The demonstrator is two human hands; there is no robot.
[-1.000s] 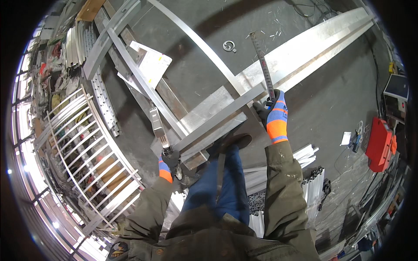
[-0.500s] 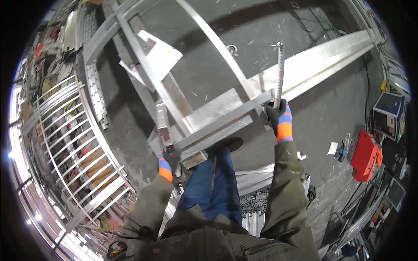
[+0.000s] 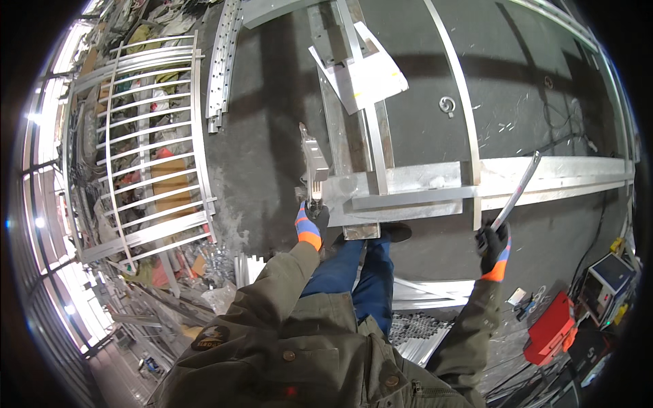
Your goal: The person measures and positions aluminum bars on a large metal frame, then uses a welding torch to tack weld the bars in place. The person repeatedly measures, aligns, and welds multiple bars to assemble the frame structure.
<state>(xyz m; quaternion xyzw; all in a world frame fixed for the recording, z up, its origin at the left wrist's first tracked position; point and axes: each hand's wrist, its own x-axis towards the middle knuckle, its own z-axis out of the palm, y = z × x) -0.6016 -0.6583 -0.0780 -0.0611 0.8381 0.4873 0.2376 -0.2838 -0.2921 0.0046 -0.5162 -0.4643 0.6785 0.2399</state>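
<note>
My left hand (image 3: 312, 223), in a dark glove with a blue and orange cuff, is closed around a silver metal tool (image 3: 315, 163) with a boxy body and a narrow tip pointing away; its exact kind is unclear. Gloved likewise, my right hand (image 3: 493, 246) grips a tape measure (image 3: 517, 190) with its blade sticking out up and to the right; the case is hidden in the fingers. Between my hands lies a metal frame of silver bars (image 3: 415, 198). One upright bar (image 3: 457, 75) curves through the view near my right hand. White papers (image 3: 367, 76) rest over another bar.
A slatted metal rack (image 3: 153, 146) stands left, with cluttered scrap behind it. A perforated metal strip (image 3: 222, 64) lies beyond it. A metal ring (image 3: 447, 105) is on the dark floor. At lower right are a red case (image 3: 549, 328) and a boxy machine (image 3: 607, 289).
My view has turned, so the frame now lies more level. My right hand has moved away from the frame's bar end with the tape measure, whose blade now tilts right. Both grips stay closed.
</note>
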